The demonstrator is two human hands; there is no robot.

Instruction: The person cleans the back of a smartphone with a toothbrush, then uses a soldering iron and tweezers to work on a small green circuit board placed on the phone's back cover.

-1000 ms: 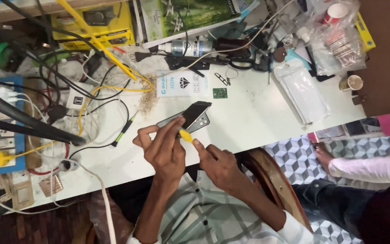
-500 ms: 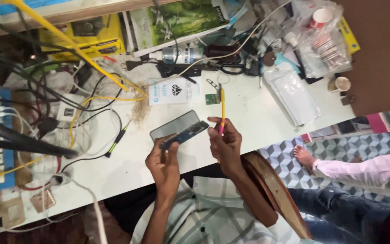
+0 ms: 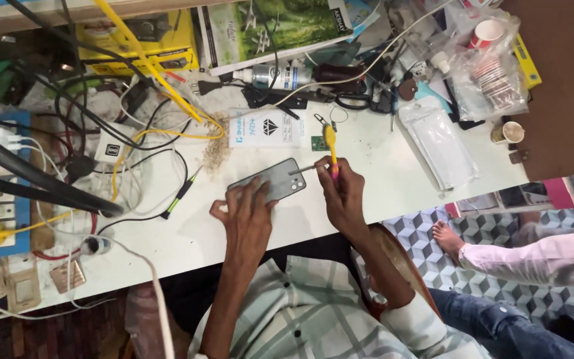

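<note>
Our left hand presses a grey phone flat on the white worktop, fingers curled over its near end. Our right hand pinches a yellow-handled screwdriver, tip at the phone's far corner. Bare worktop lies right and near; tangled cables crowd the left. We cannot make out the tip itself.

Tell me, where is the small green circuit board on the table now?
In the head view, the green circuit board lies on the white table, just right of the white box, beyond the yellow-handled tool in the right hand.
</note>
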